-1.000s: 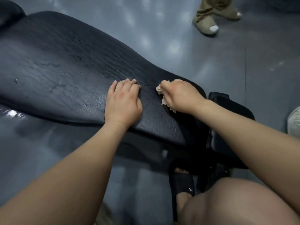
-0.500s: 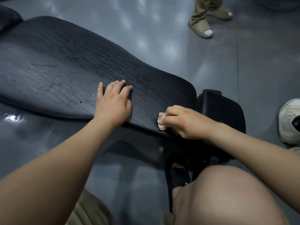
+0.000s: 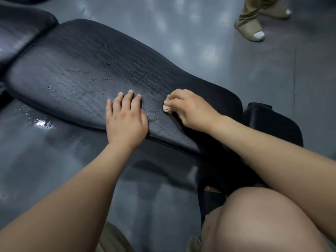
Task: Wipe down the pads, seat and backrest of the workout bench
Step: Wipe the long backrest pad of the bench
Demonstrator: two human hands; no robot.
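While the right fingers (image 3: 179,96) curl tight round a small pale cloth (image 3: 167,108), pinching it down against the leather, the left fingers (image 3: 128,103) lie straight and slightly spread, flat on the same surface. Half a second ago the cloth was down at the near edge of the long black pad (image 3: 78,70); now the right hand (image 3: 192,111) has brought it back up onto the top face, just beside the left hand (image 3: 125,122), much where it sat a second ago. That reads as one full stroke across the narrow end and back, with the left hand staying planted as a brace. Farther out, the wide part of the pad carries small glistening specks (image 3: 51,88) and cracked patches that the cloth is well apart from, and the next cushion (image 3: 20,31) at the upper left and the small end pad (image 3: 269,122) on the right show no cloth on them. By my judgement the wiping is at an early stage, confined to this narrow end.
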